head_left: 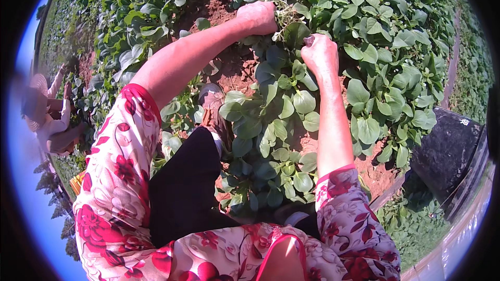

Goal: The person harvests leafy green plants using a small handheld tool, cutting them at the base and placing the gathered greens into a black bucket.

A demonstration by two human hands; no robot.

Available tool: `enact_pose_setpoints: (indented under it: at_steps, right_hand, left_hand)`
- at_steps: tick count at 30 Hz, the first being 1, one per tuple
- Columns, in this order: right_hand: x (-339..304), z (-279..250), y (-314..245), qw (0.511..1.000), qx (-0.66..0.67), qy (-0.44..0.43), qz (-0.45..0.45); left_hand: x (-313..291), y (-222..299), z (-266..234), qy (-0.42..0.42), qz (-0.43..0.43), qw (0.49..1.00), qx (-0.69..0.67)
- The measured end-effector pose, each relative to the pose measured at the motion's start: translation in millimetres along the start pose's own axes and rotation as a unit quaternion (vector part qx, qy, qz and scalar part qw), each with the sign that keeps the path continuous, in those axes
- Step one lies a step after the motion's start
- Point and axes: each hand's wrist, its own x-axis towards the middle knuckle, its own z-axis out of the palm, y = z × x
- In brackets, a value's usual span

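Observation:
My left hand (259,18) is closed at the far middle of the leafy bed, its fingers wrapped round a tuft of pale, thin-stemmed greens (285,14). A little nearer and to the right, my right hand (321,56) makes a fist. The end of a small dark object (309,40) pokes out at its thumb side; the rest is hidden, so its kind is unclear. Between and below the hands grow broad-leaved green plants (303,102). My two hands are apart, with a large dark green leaf (296,34) between them.
Reddish soil (235,67) shows between the plants. My shoe (212,96) rests on the ground among them. A black tub (448,151) stands at the right. At the far left, another person in a straw hat (36,101) crouches by the plants.

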Motion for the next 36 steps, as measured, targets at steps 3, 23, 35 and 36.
enact_pose_setpoints:
  at_steps: [3,23,35,36]
  right_hand:
    - [-10.7,-16.0,0.7,1.000,0.004,-0.015,-0.019]
    - [-42.4,-3.3,-25.6,0.993,-0.027,-0.031,-0.106]
    - [-69.7,-29.2,-53.9,0.996,-0.066,0.002,-0.064]
    - [-67.3,-27.8,-50.2,0.996,-0.066,0.004,-0.065]
  left_hand:
    - [8.7,-31.1,-24.0,-0.023,0.018,0.998,-0.049]
    - [-45.1,-122.9,2.4,0.179,-0.017,0.980,-0.086]
    - [-57.3,-97.7,42.5,0.085,0.098,0.975,0.180]
    - [-58.4,-97.7,43.4,0.085,0.105,0.973,0.187]
